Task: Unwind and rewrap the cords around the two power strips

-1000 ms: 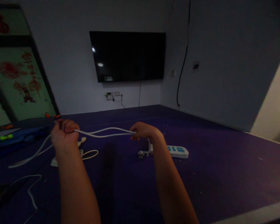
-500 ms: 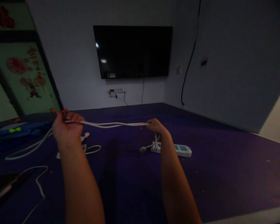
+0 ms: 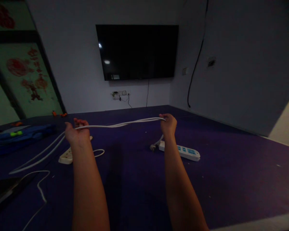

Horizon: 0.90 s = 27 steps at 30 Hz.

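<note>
Both my hands hold a doubled white power cable (image 3: 120,124) stretched between them above a purple floor. My left hand (image 3: 76,133) is closed round the cable's left part, from where it trails down to the floor at the left. My right hand (image 3: 169,124) is closed round the cable's folded right end. Below that hand the cable drops to a white power strip with blue sockets (image 3: 181,150) and a plug (image 3: 153,147) beside it. A second, cream power strip (image 3: 66,157) lies under my left forearm.
A dark TV (image 3: 137,51) hangs on the far wall above a wall outlet (image 3: 119,94). A blue object (image 3: 19,136) lies at the left by a decorated sliding door (image 3: 24,80). Another thin white wire (image 3: 39,189) curls at the lower left. A black cable (image 3: 196,61) runs down the right wall.
My hands have moved farther apart, drawing the cable longer between them. My right hand rose and went right; my left hand dropped a little. The cream power strip now shows more fully.
</note>
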Each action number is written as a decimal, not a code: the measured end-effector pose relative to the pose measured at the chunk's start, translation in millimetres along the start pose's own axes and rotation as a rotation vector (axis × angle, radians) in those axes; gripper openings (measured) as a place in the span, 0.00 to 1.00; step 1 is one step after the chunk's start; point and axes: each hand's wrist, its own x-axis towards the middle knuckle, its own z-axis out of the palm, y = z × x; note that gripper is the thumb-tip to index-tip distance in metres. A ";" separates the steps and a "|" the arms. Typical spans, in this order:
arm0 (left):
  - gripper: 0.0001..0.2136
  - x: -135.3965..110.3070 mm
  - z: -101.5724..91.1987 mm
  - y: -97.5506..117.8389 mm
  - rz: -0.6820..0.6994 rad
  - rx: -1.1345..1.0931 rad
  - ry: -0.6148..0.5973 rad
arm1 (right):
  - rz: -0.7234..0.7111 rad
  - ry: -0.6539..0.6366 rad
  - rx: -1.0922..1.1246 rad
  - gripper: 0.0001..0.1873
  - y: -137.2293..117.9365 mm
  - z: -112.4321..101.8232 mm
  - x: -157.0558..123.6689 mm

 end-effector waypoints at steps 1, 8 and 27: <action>0.22 0.5 -2.4 -0.7 0.039 -0.064 0.044 | 0.000 0.012 0.004 0.17 1.1 -0.6 0.4; 0.16 -11.1 3.9 -5.5 -0.104 0.058 -0.050 | 0.057 -0.061 0.019 0.13 14.0 -6.0 2.1; 0.13 -29.6 40.5 -28.6 0.004 0.394 -0.170 | -0.022 -0.882 -0.127 0.30 23.5 -34.4 5.1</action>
